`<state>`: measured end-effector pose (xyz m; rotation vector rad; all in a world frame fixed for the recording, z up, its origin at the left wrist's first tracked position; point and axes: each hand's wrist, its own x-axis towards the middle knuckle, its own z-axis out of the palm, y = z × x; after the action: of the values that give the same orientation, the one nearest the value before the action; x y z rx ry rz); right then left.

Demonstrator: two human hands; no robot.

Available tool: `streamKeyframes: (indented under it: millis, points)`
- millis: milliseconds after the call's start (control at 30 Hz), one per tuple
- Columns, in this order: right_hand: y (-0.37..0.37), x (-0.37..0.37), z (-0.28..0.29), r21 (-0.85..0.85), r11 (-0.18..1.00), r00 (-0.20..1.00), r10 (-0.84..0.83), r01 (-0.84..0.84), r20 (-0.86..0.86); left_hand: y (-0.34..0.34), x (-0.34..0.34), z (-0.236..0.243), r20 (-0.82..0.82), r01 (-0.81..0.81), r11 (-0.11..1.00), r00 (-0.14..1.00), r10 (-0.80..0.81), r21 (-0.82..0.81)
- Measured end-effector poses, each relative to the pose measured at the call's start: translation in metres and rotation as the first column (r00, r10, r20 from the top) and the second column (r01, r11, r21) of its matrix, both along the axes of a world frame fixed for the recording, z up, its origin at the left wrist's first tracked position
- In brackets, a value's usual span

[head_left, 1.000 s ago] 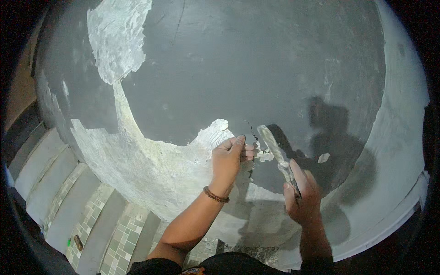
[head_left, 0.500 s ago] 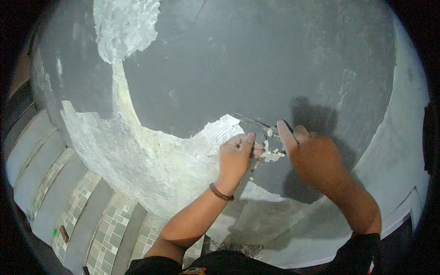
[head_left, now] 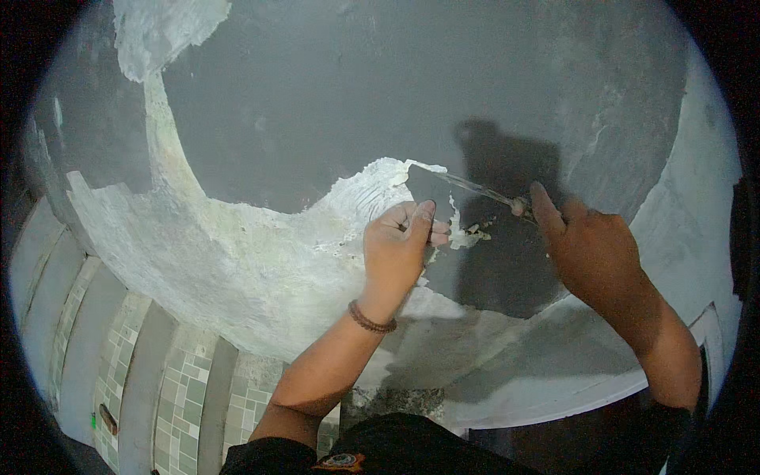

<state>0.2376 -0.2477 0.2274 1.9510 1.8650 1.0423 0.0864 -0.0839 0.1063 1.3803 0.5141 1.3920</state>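
Note:
My right hand [head_left: 594, 245] grips a thin metal-bladed scraper [head_left: 491, 192], its forefinger stretched along the tool. The blade slants up to the left, and its tip meets a ragged edge of the grey paint [head_left: 332, 103] on the wall. Left of that tip, a pale bare patch [head_left: 261, 245] shows where paint is off. My left hand [head_left: 396, 245], with a brown bead bracelet on its wrist, is closed, thumb against curled fingers, beside the torn paint edge. What it pinches is hidden. Whitish broken flakes [head_left: 473, 233] lie just right of its fingertips.
Another pale patch [head_left: 166, 36] is at the upper left of the wall. Steps with green and beige tiles [head_left: 184, 396] run along the lower left, where a small brown object [head_left: 108, 419] lies. A pale wall border [head_left: 673, 214] curves along the right.
My right hand has moved right and drawn the scraper away from my left hand; its tip now touches the upper paint edge. The view has shifted slightly. My left hand stays pinched.

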Motion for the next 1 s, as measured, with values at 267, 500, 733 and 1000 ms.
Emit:
streamKeyframes:
  millis: [267,500,733,1000]
  points:
    - [-0.039,0.019,-0.043,0.224,0.969,0.907,0.188,-0.107,-0.377,0.001,-0.031,-0.008,-0.292,-0.100,0.962,0.940,0.175,0.253]
    - [-0.062,0.011,-0.192,0.140,0.936,0.110,0.110,0.322,-0.988,0.005,-0.049,-0.037,-0.449,-0.109,0.943,0.858,0.249,0.315]
    - [-0.069,0.018,-0.276,0.275,0.928,0.067,0.267,0.252,-0.961,-0.001,-0.046,-0.060,-0.252,0.076,0.991,0.967,-0.047,0.107]
    - [-0.058,0.002,-0.268,0.142,0.955,-0.232,0.205,0.262,-0.951,-0.012,-0.052,-0.075,-0.296,0.179,0.976,0.945,-0.136,0.123]
